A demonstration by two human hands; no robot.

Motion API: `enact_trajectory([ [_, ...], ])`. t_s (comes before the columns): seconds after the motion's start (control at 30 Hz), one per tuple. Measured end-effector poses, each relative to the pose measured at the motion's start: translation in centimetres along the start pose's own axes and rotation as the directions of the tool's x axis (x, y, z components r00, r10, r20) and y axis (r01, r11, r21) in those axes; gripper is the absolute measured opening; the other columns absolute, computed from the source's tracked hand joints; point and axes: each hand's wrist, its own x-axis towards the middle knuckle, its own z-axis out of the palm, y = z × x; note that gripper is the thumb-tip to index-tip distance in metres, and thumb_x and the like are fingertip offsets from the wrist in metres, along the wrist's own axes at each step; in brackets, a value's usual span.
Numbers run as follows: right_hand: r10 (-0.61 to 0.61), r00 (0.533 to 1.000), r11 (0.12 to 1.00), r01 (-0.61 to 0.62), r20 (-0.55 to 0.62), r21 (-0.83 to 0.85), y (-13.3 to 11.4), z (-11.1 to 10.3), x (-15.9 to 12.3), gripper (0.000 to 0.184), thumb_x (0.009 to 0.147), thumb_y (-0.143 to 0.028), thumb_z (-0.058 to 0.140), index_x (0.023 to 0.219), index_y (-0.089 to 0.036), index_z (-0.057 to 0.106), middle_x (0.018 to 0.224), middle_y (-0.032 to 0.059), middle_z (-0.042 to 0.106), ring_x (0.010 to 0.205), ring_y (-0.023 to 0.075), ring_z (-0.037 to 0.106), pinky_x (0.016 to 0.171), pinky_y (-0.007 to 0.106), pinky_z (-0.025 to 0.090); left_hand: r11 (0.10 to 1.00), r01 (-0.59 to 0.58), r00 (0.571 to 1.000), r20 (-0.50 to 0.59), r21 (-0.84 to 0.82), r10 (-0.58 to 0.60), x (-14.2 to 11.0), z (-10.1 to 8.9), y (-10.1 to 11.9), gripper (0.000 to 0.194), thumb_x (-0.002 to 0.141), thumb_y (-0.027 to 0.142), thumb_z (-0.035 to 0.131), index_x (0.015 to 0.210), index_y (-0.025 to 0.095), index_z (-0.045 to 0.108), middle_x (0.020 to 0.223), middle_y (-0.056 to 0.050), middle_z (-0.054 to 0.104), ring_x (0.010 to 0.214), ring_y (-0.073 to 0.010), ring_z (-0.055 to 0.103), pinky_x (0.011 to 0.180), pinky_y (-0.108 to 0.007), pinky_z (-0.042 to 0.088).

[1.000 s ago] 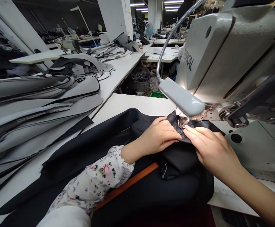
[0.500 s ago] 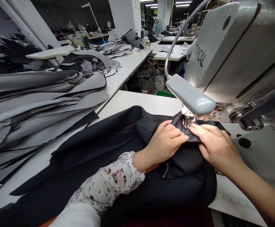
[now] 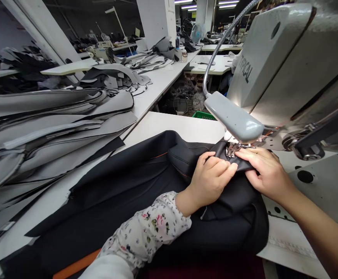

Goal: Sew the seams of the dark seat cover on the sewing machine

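A black leather-look cover point(image 3: 134, 186) with orange stitching lies bunched across the sewing table. Its folded edge runs under the metal presser foot point(image 3: 230, 149) of a sewing machine point(image 3: 261, 58). My left hand point(image 3: 211, 182), in a floral sleeve, is closed on the cover just left of the foot, bunching it between thumb and fingers. On the foot's right side my right hand point(image 3: 266, 168) grips the same edge, fingers on top and thumb below. Its fingertips are close beside the foot. The needle is hidden behind the lamp head and foot.
A grey lamp head point(image 3: 234, 118) on a flexible metal neck hangs low over the foot. Stacks of grey padded panels point(image 3: 55, 131) cover the left table. Behind the white tabletop point(image 3: 177, 126) shows a green crate point(image 3: 203, 115). Other machines and a fan stand farther back.
My left hand and sleeve have shifted slightly right with the cover, nearer the presser foot. My right hand has moved slightly up and right along it. The camera view has shifted a little.
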Motion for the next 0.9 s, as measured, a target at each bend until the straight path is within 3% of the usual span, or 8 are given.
enact_trajectory([
  [0.37, 0.186, 0.982, 0.962, -0.175, -0.032, 0.208, 2.1, 2.3, -0.6, 0.053, 0.082, -0.002, 0.047, 0.128, -0.021, 0.066, 0.121, 0.0066, 0.073, 0.115, 0.0225, 0.068, 0.103, 0.039, 0.055, 0.999, -0.027, 0.989, -0.145, 0.027, 0.031, 0.8, 1.4, 0.5, 0.024, 0.106, 0.016, 0.053, 0.123, 0.017, 0.069, 0.097, -0.003, 0.074, 0.098, -0.0155, 0.064, 0.115, -0.040, 0.040],
  [0.47, 0.367, 0.929, 0.903, -0.342, -0.056, 0.260, -0.2, 2.2, -0.8, 0.053, 0.083, -0.005, 0.048, 0.129, -0.023, 0.067, 0.126, 0.0076, 0.071, 0.121, 0.0246, 0.065, 0.108, 0.043, 0.052, 0.999, -0.017, 0.993, -0.113, 0.029, 0.020, 0.6, 1.9, 0.4, 0.026, 0.104, 0.015, 0.054, 0.126, 0.018, 0.069, 0.098, -0.003, 0.073, 0.101, -0.0160, 0.065, 0.116, -0.041, 0.040],
  [0.57, 0.678, 0.727, 0.695, -0.585, -0.109, 0.418, -6.5, 1.9, -2.0, 0.050, 0.090, -0.014, 0.053, 0.138, -0.026, 0.062, 0.138, 0.0110, 0.064, 0.133, 0.0299, 0.058, 0.111, 0.049, 0.049, 1.000, 0.000, 0.992, -0.127, -0.011, -0.001, 0.6, 2.2, 0.5, 0.027, 0.104, 0.014, 0.054, 0.125, 0.018, 0.070, 0.096, -0.003, 0.073, 0.099, -0.0159, 0.065, 0.116, -0.041, 0.042],
  [0.6, 0.746, 0.652, 0.600, -0.567, -0.138, 0.564, -9.1, 1.9, -2.7, 0.048, 0.093, -0.017, 0.053, 0.139, -0.026, 0.060, 0.136, 0.0138, 0.064, 0.128, 0.0310, 0.060, 0.102, 0.048, 0.054, 0.999, 0.004, 0.989, -0.148, -0.041, -0.010, 0.7, 2.2, 0.5, 0.026, 0.104, 0.014, 0.054, 0.124, 0.018, 0.071, 0.095, -0.003, 0.073, 0.097, -0.0155, 0.065, 0.115, -0.040, 0.042],
  [0.63, 0.768, 0.632, 0.525, -0.526, -0.105, 0.669, -11.6, 2.1, -3.5, 0.043, 0.095, -0.019, 0.053, 0.137, -0.025, 0.061, 0.127, 0.0150, 0.067, 0.117, 0.0308, 0.064, 0.092, 0.045, 0.057, 0.996, 0.008, 0.985, -0.170, -0.085, -0.023, 0.8, 2.0, 0.5, 0.025, 0.104, 0.014, 0.055, 0.122, 0.017, 0.071, 0.094, -0.003, 0.074, 0.096, -0.0152, 0.065, 0.115, -0.040, 0.043],
  [0.73, 0.573, 0.712, 0.188, -0.596, 0.405, 0.781, -17.0, 3.4, -6.0, 0.022, 0.095, -0.025, 0.055, 0.109, -0.023, 0.073, 0.099, 0.0107, 0.073, 0.091, 0.0253, 0.068, 0.077, 0.038, 0.056, 0.964, 0.012, 0.989, -0.138, -0.266, -0.050, 0.8, 0.7, -0.2, 0.024, 0.105, 0.014, 0.054, 0.123, 0.018, 0.070, 0.102, -0.002, 0.076, 0.102, -0.0144, 0.066, 0.118, -0.037, 0.042],
  [0.8, 0.433, 0.611, -0.040, -0.721, 0.663, 0.691, -18.0, 4.5, -7.7, 0.018, 0.092, -0.031, 0.060, 0.097, -0.021, 0.074, 0.089, 0.0083, 0.074, 0.084, 0.0231, 0.067, 0.077, 0.037, 0.055, 0.946, 0.018, 0.999, -0.020, -0.323, -0.026, 0.4, -1.2, -1.6, 0.029, 0.107, 0.022, 0.055, 0.134, 0.021, 0.064, 0.121, -0.006, 0.074, 0.121, -0.0173, 0.064, 0.122, -0.040, 0.039],
  [0.9, 0.489, 0.423, -0.318, -0.727, 0.762, 0.608, -17.0, 5.2, -9.7, 0.033, 0.091, -0.047, 0.067, 0.103, -0.018, 0.076, 0.093, 0.0102, 0.076, 0.078, 0.0195, 0.065, 0.075, 0.034, 0.052, 0.982, 0.107, 0.960, 0.274, -0.154, -0.062, -1.2, -4.5, -4.8, 0.078, 0.096, 0.053, 0.071, 0.159, 0.020, 0.039, 0.156, -0.018, 0.051, 0.152, -0.0334, 0.039, 0.129, -0.058, 0.025],
])
